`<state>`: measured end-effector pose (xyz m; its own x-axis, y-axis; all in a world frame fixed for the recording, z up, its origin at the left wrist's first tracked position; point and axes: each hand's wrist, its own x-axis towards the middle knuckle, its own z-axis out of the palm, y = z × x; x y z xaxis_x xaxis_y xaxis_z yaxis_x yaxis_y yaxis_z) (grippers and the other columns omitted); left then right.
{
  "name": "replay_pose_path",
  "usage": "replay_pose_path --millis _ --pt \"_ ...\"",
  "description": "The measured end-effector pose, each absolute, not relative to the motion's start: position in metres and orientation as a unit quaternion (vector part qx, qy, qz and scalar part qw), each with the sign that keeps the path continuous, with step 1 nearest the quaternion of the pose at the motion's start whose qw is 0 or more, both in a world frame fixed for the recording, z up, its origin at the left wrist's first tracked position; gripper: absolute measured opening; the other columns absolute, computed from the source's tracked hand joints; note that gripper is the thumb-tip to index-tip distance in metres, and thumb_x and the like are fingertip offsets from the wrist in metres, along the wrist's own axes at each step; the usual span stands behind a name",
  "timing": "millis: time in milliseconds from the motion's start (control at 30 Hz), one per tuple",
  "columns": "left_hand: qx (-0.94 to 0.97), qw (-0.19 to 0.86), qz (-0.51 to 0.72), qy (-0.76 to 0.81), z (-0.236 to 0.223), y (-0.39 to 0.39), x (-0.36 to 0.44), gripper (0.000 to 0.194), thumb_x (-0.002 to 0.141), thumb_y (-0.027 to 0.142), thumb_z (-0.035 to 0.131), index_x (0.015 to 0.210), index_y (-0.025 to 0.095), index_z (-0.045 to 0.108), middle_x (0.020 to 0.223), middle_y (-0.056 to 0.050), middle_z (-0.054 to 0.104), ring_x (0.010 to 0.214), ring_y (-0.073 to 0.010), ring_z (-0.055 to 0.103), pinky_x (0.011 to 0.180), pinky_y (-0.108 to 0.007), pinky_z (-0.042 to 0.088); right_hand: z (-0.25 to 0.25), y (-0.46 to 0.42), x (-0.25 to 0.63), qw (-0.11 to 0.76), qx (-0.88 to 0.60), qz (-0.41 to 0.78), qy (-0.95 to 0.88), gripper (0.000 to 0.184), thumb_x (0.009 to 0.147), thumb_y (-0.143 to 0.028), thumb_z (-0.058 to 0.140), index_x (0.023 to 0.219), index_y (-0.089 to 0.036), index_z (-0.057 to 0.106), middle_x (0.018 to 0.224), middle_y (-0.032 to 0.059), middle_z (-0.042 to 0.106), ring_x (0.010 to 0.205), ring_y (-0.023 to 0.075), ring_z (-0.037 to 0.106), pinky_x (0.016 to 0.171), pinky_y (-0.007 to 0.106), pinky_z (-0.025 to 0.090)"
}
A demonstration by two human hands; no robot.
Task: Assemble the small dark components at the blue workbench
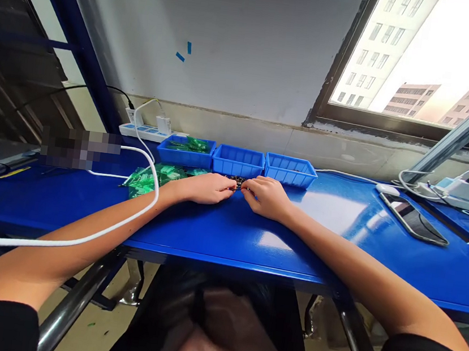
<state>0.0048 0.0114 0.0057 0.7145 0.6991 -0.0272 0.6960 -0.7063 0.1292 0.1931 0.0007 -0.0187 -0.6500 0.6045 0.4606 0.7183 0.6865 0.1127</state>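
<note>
My left hand point(211, 188) and my right hand point(268, 198) rest close together over the blue table point(219, 233), fingertips almost meeting. Both have their fingers closed in a pinch. What sits in the fingers is too small to make out. Just behind and between the fingertips lies a cluster of small dark and yellowish parts point(239, 182), partly hidden by the hands. A heap of flat green pieces point(148, 181) lies beyond my left forearm. Behind the hands stand a blue bin with green pieces point(183, 159), a middle blue bin point(237, 168) and a right blue bin point(288, 177).
A white cable point(94, 236) arches over my left forearm. Behind the bins, a power strip point(149, 132) with plugs lies along the wall. To the right are a phone point(413, 217) and another power strip point(467, 191) with tangled cables. A blue metal post point(84, 43) rises at left.
</note>
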Motion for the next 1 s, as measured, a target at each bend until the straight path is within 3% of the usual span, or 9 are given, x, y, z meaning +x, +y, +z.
replay_pose_path --millis 467,1000 --pt "0.919 0.076 0.0 0.388 0.0105 0.0069 0.0058 0.023 0.089 0.025 0.03 0.087 0.018 0.051 0.093 -0.005 0.063 0.082 -0.0171 0.058 0.073 -0.025 0.041 -0.0221 0.0048 0.196 0.213 -0.309 -0.143 -0.916 0.022 0.086 -0.024 0.049 0.101 -0.015 0.063 0.081 0.0068 0.069 0.073 0.016 0.061 0.069 0.027 0.043" --pt "0.917 0.091 0.013 0.388 0.0108 0.0053 0.0048 0.021 0.088 0.021 0.03 0.094 0.02 0.05 0.101 -0.005 0.064 0.09 -0.0169 0.06 0.079 -0.024 0.043 -0.0206 0.0052 0.197 0.221 -0.275 -0.143 -0.925 0.023 0.085 -0.037 0.053 0.082 -0.017 0.064 0.068 0.0035 0.064 0.064 0.0133 0.056 0.062 0.024 0.038"
